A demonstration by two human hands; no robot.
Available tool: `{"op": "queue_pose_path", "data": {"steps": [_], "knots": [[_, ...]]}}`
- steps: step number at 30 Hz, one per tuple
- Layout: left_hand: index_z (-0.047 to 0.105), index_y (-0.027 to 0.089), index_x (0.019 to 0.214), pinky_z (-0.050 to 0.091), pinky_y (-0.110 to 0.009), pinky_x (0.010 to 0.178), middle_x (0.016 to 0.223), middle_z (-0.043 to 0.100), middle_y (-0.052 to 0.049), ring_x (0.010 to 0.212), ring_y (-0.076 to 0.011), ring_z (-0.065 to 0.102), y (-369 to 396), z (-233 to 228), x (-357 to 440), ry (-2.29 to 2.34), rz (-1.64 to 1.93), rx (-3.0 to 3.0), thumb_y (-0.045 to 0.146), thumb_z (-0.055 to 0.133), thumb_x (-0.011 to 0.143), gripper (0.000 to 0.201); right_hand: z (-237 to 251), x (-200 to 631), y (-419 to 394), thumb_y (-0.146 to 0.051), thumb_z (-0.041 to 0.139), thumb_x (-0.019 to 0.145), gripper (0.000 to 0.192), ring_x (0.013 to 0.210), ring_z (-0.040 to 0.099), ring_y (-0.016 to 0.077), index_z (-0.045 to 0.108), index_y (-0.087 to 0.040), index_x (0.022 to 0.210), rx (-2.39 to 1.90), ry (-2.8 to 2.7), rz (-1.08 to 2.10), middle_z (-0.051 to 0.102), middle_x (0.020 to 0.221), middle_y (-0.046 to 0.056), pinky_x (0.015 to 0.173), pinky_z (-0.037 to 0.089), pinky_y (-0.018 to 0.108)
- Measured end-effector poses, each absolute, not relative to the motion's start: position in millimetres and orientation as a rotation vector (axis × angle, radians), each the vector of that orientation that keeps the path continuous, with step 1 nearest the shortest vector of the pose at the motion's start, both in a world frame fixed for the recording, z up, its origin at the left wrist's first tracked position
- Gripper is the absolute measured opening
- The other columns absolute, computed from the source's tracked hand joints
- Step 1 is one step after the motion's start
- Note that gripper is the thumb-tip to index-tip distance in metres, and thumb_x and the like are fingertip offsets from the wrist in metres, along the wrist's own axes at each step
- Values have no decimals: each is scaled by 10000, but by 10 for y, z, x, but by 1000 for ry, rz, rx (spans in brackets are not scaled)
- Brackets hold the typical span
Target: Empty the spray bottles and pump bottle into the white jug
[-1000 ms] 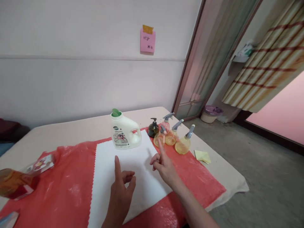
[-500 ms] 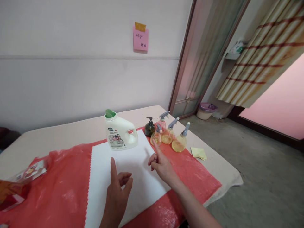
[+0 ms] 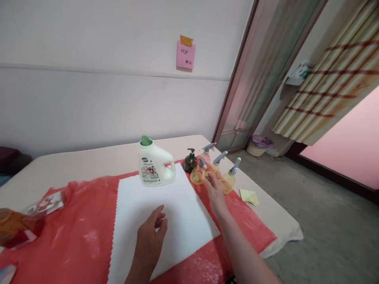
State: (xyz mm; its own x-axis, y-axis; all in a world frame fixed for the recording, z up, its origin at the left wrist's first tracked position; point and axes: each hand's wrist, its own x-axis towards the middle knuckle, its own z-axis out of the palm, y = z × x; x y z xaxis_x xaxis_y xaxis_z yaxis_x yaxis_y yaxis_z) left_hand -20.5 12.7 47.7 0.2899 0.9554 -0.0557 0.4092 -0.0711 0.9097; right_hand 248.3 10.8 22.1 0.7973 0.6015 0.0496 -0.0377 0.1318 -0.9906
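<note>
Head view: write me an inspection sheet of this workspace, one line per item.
Surface: table under a beige cover, red plastic sheet over it, white cloth on top.
Job's things: group of round spray bottles, yellow and pink, beside a dark pump bottle.
Clutter: white detergent jug with green cap; yellow note; packets at the left edge.
Hands: right hand open, fingers at the spray bottles; left hand loosely curled over the white cloth, holding nothing.
Cables: nothing seen.
Surroundings: pink note on the wall, door frame, striped curtain, bin on the floor.
</note>
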Motion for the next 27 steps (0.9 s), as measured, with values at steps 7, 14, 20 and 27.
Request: {"op": "queue_pose_path", "data": {"steps": [7, 14, 20, 27], "knots": [[664, 161, 1187, 527, -402, 855, 1020, 730, -101, 901, -244, 692, 99, 485, -188, 1233, 738, 1665, 460, 517, 812, 501, 277, 2543, 257, -426, 811, 615, 385, 734, 604, 154, 724, -240, 941, -1147, -489, 738, 676, 841, 7, 714, 525, 319], [671, 178, 1172, 507, -403, 867, 1035, 718, -93, 913, -241, 676, 110, 381, -178, 1186, 705, 1631, 451, 562, 807, 469, 608, 2512, -11, -374, 830, 648, 289, 605, 470, 95, 711, -189, 837, -1021, -518, 889, 581, 716, -13, 560, 438, 247], [595, 215, 1266, 534, -368, 829, 1234, 650, -120, 1020, -250, 666, 38, 388, -15, 1053, 720, 1070, 583, 655, 757, 631, 921, 2245, -325, -458, 784, 671, 372, 522, 337, 92, 513, -210, 612, -837, -582, 1112, 370, 574, -54, 490, 355, 252], [546, 111, 1278, 562, -301, 738, 1161, 683, -200, 904, -219, 710, -102, 470, 99, 655, 522, 460, 632, 548, 837, 682, 850, 1925, -266, -513, 688, 758, 307, 597, 473, 134, 592, -222, 731, -934, -590, 1067, 526, 655, -10, 570, 439, 291]]}}
